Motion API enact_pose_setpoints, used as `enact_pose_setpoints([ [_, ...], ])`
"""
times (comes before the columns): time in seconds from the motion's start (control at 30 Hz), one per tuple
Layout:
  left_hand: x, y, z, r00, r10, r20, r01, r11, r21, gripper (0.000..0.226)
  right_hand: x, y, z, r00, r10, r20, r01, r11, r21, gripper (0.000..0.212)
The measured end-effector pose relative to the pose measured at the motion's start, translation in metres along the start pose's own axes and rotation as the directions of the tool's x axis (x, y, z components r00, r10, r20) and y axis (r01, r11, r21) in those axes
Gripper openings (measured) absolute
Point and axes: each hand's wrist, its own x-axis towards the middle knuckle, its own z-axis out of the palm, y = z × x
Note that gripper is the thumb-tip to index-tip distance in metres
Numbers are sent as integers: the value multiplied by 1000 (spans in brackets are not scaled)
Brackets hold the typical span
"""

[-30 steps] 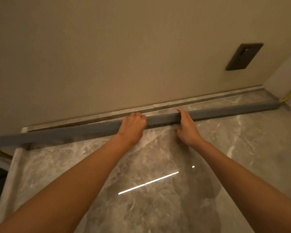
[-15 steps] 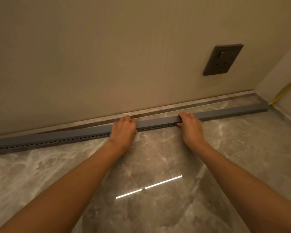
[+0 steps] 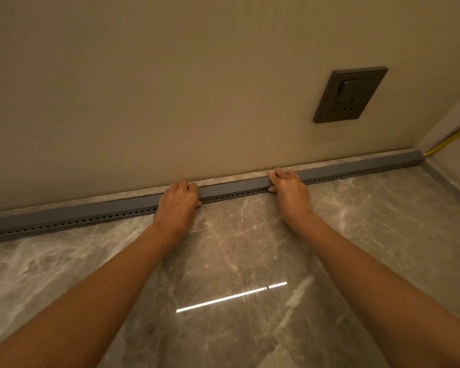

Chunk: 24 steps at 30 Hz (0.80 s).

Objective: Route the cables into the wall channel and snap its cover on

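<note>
My left grip [image 3: 177, 201] and right grip [image 3: 290, 192] both clasped over the grey perforated channel [image 3: 234, 187], on the marble floor [image 3: 369, 235] along the wall [image 3: 197, 102]

Just 1 view: a head-worn wide-angle camera looked forward and down from close above the marble floor [image 3: 223, 248], facing the beige wall [image 3: 170, 88] and grey cable channel [image 3: 231, 189] along its foot.

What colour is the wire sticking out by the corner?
The thin cable is yellow; head view shows it.
</note>
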Motion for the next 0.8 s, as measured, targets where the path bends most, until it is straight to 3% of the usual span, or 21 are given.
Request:
enact_pose_setpoints([
  [0.1, -1, -1, -6, 1000, -15, -18, 14, 999, -47, 18, -2, 2, 1, 1000, -11, 7, 11, 1000, 1, 40],
  [0.3, 7, 18, -14, 983, 153, 97, -175, 942, 286, 28, -4, -6, -8, 998, 50, 27, -49, 999, -13, 37],
  [0.53, 21, 37, -8, 986, 138, 97, -160, 946, 281, 35, 10, 3, -14, 998, 21, 59, -21, 1000, -2, 22],
  [0.67, 23, 56, -11, 997, 15, 80, -35, 966, 255, 31, 11, 13, -20, 995, -50, 88, 46, 998, 54, 26],
  [0.8, 16, 86, -23, 979, -202, 22, 200, 977, 68, 30, 8, 25, -32, 990, -77, 122, 47, 972, 232, 39],
])
